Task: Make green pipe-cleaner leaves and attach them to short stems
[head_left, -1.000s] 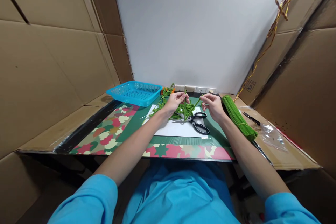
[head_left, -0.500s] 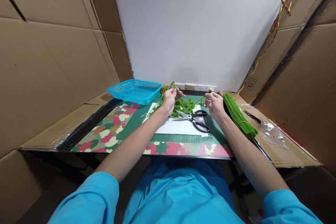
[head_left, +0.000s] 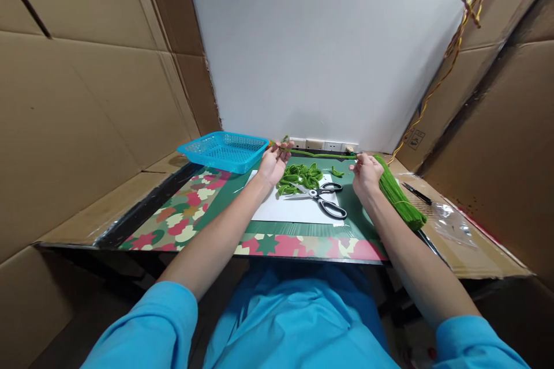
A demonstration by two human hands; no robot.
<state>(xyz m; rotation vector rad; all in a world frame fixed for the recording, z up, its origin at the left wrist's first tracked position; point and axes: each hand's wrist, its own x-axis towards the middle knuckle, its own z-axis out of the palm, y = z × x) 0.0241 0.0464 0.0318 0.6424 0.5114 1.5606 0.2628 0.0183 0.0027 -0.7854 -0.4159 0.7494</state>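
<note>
Green pipe cleaner (head_left: 320, 154) stretched near-level across frame centre, above table. Left hand (head_left: 272, 162) pinches its left end, fingers closed on it; right hand (head_left: 367, 173) pinches right end likewise. Below stem: loose green pieces (head_left: 299, 176) and scissors (head_left: 319, 196) on white sheet (head_left: 285, 210). Green bundle (head_left: 396, 193) just right of right hand. Blue basket (head_left: 223, 151) left of centre.

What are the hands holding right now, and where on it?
One green pipe cleaner, stretched level: left hand pinches its left end, right hand its right end.
</note>
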